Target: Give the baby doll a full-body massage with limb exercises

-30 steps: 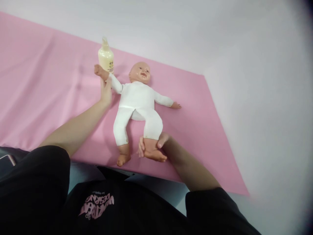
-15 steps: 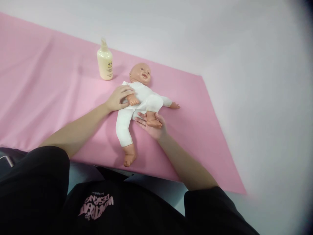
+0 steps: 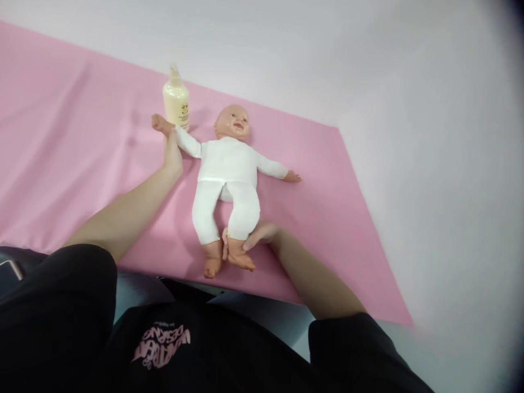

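Note:
A baby doll (image 3: pixel 227 166) in a white bodysuit lies face up on a pink cloth (image 3: pixel 73 158). My left hand (image 3: pixel 172 155) is closed round the doll's wrist and holds that arm stretched out toward a cream lotion bottle (image 3: pixel 176 100). My right hand (image 3: pixel 251 236) grips the doll's ankle, with the leg straightened beside the other leg. The doll's other arm rests on the cloth, pointing right.
The pink cloth covers part of a white table (image 3: pixel 429 164); its right edge runs diagonally. The lotion bottle stands upright just beyond the doll's held hand. A dark object (image 3: pixel 10 270) shows at the lower left edge, beside my black shirt.
Half a second ago the doll's arm and knee were folded in over its belly. Now my hands have pulled the arm out toward the bottle and the leg straight down.

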{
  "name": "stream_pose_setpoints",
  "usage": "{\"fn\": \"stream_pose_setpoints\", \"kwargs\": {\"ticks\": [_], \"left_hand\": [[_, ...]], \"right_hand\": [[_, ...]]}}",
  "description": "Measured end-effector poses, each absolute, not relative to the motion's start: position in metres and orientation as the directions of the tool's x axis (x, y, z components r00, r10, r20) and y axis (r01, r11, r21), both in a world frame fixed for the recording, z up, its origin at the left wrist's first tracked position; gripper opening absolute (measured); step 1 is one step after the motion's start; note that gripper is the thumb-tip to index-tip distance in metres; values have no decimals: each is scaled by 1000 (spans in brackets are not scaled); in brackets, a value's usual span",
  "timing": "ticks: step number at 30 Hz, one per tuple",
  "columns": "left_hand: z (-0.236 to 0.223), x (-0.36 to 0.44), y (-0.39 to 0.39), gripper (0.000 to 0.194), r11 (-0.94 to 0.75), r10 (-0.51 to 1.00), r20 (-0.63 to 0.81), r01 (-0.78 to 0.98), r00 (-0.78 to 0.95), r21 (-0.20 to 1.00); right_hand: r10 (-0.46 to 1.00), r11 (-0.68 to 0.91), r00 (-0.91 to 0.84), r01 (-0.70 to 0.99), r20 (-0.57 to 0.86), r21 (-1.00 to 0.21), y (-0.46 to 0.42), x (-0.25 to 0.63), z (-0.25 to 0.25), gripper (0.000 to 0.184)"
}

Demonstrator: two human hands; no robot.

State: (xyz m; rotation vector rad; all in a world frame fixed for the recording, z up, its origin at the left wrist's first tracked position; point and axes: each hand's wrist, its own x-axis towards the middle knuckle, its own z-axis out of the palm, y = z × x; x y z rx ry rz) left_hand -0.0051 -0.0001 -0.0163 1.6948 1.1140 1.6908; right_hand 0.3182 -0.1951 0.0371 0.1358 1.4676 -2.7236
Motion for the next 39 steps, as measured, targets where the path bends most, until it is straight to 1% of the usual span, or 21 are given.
{"fn": "stream_pose_setpoints", "kwargs": {"ticks": [1,2,3,4,5,6,8,9,12,14,15,18,20,22,24,26,28,30,32,36,39], "left_hand": [[-15,-6,0,91,-502,841,527,185,-126,845],[-11,-5,-3,92,-451,867,471,142,-166,881],[-5,-2,-8,88,-395,890,400,69,-217,916],[2,3,-14,77,-337,906,314,-35,-282,941],[9,8,-21,61,-313,896,227,-182,-382,932],[16,13,-27,49,-300,886,152,-293,-437,908],[28,22,-38,41,-307,877,82,-420,-473,854],[33,25,-42,39,-312,876,69,-452,-477,836],[40,28,-50,35,-306,875,44,-481,-481,822],[41,28,-52,33,-311,875,64,-457,-479,833],[40,28,-52,33,-334,877,108,-434,-468,837],[33,28,-49,39,-456,863,332,-305,-380,836],[28,29,-47,49,-534,837,489,-171,-247,828],[27,30,-48,58,-607,794,606,3,-48,795],[30,32,-53,63,-676,737,655,166,165,718],[35,35,-60,65,-724,690,653,277,313,632],[40,38,-66,64,-755,656,646,320,391,573],[43,39,-68,60,-768,640,641,338,423,544],[42,40,-67,57,-767,641,631,358,437,532],[37,40,-65,58,-773,635,645,357,425,525],[30,40,-62,63,-749,663,668,322,339,580]], "right_hand": [[29,-522,-991,98,-133,-847,-196,317,39,49],[59,-510,-986,102,-153,-854,-196,317,40,50],[82,-509,-983,100,-164,-855,-196,316,41,51],[88,-510,-982,101,-168,-854,-196,316,41,52],[85,-508,-982,104,-169,-855,-195,316,41,53],[79,-504,-983,105,-166,-857,-195,316,41,53],[72,-498,-987,90,-145,-863,-194,316,39,50],[62,-498,-991,75,-122,-864,-194,316,39,49],[-12,-537,-1000,0,7,-844,-194,317,33,49],[-51,-610,-992,-61,116,-790,-191,318,26,51],[-57,-652,-983,-94,173,-753,-189,319,20,52],[-31,-747,-947,-191,321,-637,-178,321,4,54],[59,-758,-934,-271,351,-593,-172,322,-2,60],[249,-717,-925,-375,287,-588,-170,322,-1,64],[490,-636,-861,-460,136,-619,-172,322,8,62],[682,-562,-730,-486,-42,-669,-177,320,20,52],[782,-518,-604,-490,-156,-701,-180,317,30,38],[812,-504,-551,-496,-192,-707,-181,314,34,30],[810,-510,-554,-502,-193,-698,-181,312,36,29],[791,-517,-589,-501,-165,-694,-181,311,36,41],[747,-518,-660,-503,-79,-692,-182,313,34,53]]}}
